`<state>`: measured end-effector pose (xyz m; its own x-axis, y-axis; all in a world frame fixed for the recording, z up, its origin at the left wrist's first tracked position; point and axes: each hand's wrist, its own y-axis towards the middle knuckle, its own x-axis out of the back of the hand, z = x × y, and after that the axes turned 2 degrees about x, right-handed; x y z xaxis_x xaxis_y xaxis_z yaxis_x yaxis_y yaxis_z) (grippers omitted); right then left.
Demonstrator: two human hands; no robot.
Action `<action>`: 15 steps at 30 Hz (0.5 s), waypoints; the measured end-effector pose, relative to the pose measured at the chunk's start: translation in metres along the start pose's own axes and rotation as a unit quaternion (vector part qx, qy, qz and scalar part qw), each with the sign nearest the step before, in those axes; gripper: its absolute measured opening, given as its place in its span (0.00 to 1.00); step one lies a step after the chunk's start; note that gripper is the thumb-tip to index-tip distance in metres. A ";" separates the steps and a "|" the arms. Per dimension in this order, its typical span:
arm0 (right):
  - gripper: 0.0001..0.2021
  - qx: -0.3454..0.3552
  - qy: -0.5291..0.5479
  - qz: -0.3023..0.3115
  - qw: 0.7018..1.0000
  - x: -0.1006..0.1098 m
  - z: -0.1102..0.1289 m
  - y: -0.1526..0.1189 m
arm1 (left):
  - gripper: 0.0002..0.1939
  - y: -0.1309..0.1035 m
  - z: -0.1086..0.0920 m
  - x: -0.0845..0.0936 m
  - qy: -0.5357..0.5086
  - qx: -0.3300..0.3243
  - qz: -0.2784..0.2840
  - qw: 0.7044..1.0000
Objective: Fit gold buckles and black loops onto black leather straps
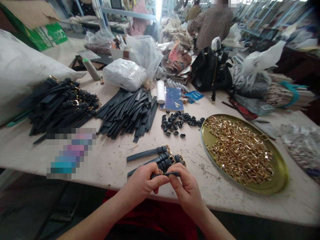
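Between my two hands, over the table's front edge, is a dark leather strap [166,174], with a bit of gold metal showing beside my left thumb. My left hand [146,178] pinches one end of it, and my right hand [186,185] grips the other end with thumb and fingers. Just beyond my hands lie several finished-looking buckle straps [150,152] with gold buckles. Farther back is a heap of plain dark straps [127,111]. Small black leather loops [175,122] are scattered to its right. A gold round tray [280,181] holds many gold buckles [240,150].
More buckled straps [65,105] are piled at the left beside a white sack [27,73]. A white roll [160,91] and a blue booklet [174,98] lie mid-table. Behind them stand a plastic-wrapped bundle [125,73] and a black handbag [211,71]. A person [213,25] is in the background.
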<state>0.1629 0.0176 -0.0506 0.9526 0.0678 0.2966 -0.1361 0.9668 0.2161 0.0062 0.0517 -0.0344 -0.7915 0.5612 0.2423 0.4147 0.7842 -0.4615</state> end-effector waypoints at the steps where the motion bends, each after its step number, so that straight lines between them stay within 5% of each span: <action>1: 0.09 0.013 0.004 0.032 0.999 0.006 0.000 0.005 | 0.13 0.003 -0.001 0.001 -0.010 0.007 -0.006 1.000; 3: 0.12 0.030 -0.027 0.069 0.997 0.022 -0.007 0.024 | 0.13 0.006 -0.003 0.001 -0.029 0.007 -0.011 1.000; 5: 0.11 0.015 -0.133 0.032 0.990 0.042 -0.024 0.052 | 0.15 0.007 -0.006 0.002 -0.022 -0.009 -0.002 1.000; 7: 0.11 -0.033 -0.293 -0.036 0.955 0.061 -0.047 0.082 | 0.13 0.004 -0.010 0.003 0.002 -0.023 0.001 1.000; 9: 0.10 -0.070 -0.374 -0.015 0.925 0.073 -0.068 0.105 | 0.12 0.000 -0.011 0.003 0.012 -0.025 -0.007 1.000; 15: 0.07 -0.065 -0.371 0.022 0.926 0.067 -0.083 0.100 | 0.13 -0.013 -0.001 -0.002 0.019 -0.031 -0.059 0.998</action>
<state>0.2359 0.1388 -0.0861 0.4912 -0.0333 0.8704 -0.0904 0.9919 0.0889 0.0024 0.0403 -0.0281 -0.8192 0.4721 0.3258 0.3467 0.8600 -0.3744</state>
